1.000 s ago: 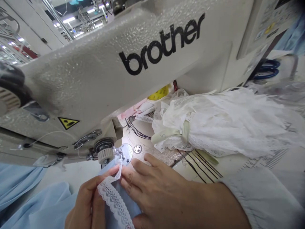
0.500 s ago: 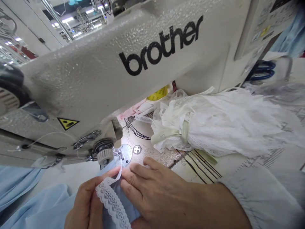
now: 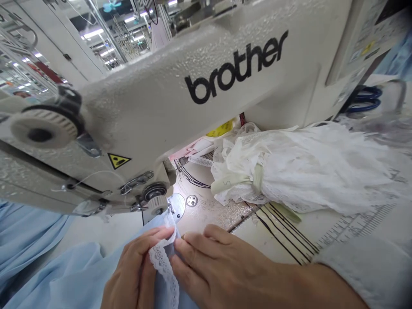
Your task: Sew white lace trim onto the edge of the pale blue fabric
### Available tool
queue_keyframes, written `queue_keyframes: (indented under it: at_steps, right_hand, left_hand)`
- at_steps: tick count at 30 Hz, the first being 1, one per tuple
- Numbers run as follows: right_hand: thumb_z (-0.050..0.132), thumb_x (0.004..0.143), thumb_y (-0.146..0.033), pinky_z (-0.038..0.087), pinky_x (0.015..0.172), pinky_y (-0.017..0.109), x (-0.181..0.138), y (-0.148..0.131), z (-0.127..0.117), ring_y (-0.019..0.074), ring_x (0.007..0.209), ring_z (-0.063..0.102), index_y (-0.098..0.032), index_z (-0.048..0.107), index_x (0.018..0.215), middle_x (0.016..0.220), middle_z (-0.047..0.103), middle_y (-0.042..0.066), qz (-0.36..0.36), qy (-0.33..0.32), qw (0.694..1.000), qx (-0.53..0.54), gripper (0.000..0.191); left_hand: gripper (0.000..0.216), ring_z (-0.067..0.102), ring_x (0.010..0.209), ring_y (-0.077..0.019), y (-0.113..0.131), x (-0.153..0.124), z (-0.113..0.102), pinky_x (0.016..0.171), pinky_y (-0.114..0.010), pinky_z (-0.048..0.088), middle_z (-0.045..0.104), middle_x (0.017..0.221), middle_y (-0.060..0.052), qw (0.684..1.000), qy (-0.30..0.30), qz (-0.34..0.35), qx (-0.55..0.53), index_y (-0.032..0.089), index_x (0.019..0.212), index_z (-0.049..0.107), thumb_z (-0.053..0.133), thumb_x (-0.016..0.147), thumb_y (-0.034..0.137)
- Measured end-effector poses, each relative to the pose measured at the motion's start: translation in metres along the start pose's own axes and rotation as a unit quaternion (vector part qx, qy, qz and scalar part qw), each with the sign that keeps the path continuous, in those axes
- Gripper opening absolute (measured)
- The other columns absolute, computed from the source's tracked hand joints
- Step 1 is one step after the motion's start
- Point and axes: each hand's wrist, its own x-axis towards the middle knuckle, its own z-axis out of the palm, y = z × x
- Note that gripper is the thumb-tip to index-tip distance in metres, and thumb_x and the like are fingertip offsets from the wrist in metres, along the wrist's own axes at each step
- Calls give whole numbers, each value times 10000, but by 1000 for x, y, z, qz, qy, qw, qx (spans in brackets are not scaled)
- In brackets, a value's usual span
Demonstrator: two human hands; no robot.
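Right then, our left hand (image 3: 135,270) and our right hand (image 3: 222,270) met in a clenched grip from either side on a strip of white scalloped lace trim (image 3: 164,266), pinching it against the edge of a pale blue cloth (image 3: 74,274). The lace ran up between our fingers and hung down below them, its top end lying just in front of a round metal plate (image 3: 177,206) under the head of an industrial sewing machine (image 3: 193,94) with "brother" printed in black on its arm. The blue cloth spread away to the left across the lower part of our view, and the sleeve cuff (image 3: 363,274) on our right arm lay at the lower right. A yellow triangular warning label (image 3: 119,161) sat on the machine's cream housing, above a ribbed beige dial (image 3: 157,205). To the right, a large bundle of white lace fabric (image 3: 299,171), bound with a cream strip (image 3: 236,182), lay on the speckled counter (image 3: 209,214), well apart from our hands. Beyond it, blue-handled scissors (image 3: 363,99) lay near the machine, and ruler markings (image 3: 357,225) ran along the counter.
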Motion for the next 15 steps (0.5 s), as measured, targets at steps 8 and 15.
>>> queue_keyframes:
  at_steps: [8, 15]
  right_hand:
    - [312, 1015, -137, 428, 835, 301, -15, -11, -7, 185, 949, 609, -110, 655, 1002, 1065, 707, 71, -6, 43, 999, -2, 344]
    - [276, 1036, -161, 427, 796, 293, -23, -13, -11, 170, 929, 594, -148, 632, 1029, 1055, 691, 35, -15, 24, 1000, 6, 356]
  left_hand:
    - [235, 565, 1161, -78, -21, 8, -13, 1018, -149, 424, 657, 1192, 7, 973, -52, 222, 47, 222, 1159, 514, 486, 926, 201]
    - [324, 525, 1191, -136, -20, 13, -10, 1027, -237, 412, 636, 1229, 8, 955, -50, 289, 50, 249, 1187, 582, 546, 880, 153]
